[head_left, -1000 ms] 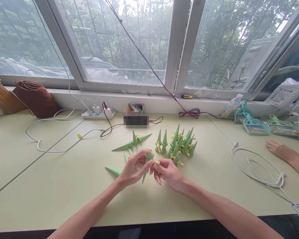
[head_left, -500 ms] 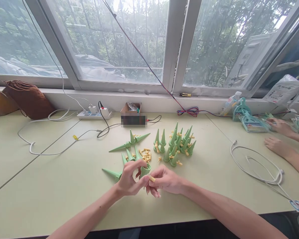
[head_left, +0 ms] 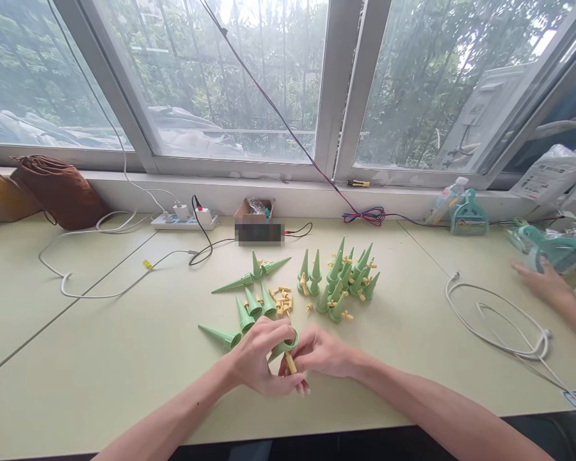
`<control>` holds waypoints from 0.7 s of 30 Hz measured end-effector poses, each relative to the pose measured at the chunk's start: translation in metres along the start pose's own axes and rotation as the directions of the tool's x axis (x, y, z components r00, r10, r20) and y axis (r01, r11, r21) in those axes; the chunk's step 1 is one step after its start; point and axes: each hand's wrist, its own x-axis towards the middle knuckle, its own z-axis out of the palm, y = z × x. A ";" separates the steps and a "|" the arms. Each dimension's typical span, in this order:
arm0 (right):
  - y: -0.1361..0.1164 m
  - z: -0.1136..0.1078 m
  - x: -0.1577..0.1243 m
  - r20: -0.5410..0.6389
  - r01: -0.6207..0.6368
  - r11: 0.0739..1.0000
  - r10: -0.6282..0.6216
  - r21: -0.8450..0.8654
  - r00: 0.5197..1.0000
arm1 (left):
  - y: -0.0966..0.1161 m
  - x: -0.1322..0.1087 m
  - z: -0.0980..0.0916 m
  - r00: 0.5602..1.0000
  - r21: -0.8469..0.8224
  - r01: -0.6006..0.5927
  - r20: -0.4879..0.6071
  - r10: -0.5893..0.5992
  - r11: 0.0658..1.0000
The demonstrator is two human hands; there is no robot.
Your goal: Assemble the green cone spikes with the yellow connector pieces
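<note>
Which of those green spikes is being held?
The green spike in the left hand, against the yellow peg in the right hand; all others rest on the table.

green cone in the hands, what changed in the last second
The left hand and right hand drew the green cone toward the person; the yellow plug now angles down beneath it. A co-worker's hand picked up a teal pack. The standing cones stayed put.

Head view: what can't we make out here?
Head view only:
- green spike: pointed end hidden inside the left hand.
- yellow plug: how it meets the spike, hidden by the right hand.
- box: front blurred out.
- teal item by a co-worker's hand: cut by the right edge.
</note>
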 end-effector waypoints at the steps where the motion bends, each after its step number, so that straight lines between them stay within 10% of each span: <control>1: 0.000 0.000 0.000 0.000 -0.005 1.000 0.006 -0.006 1.000 | 0.001 0.000 0.000 1.000 0.004 0.000 0.011 0.000 1.000; 21: -0.015 0.004 -0.004 0.048 0.012 1.000 -0.012 0.004 0.999 | 0.004 -0.002 0.002 1.000 0.000 -0.021 0.001 0.021 1.000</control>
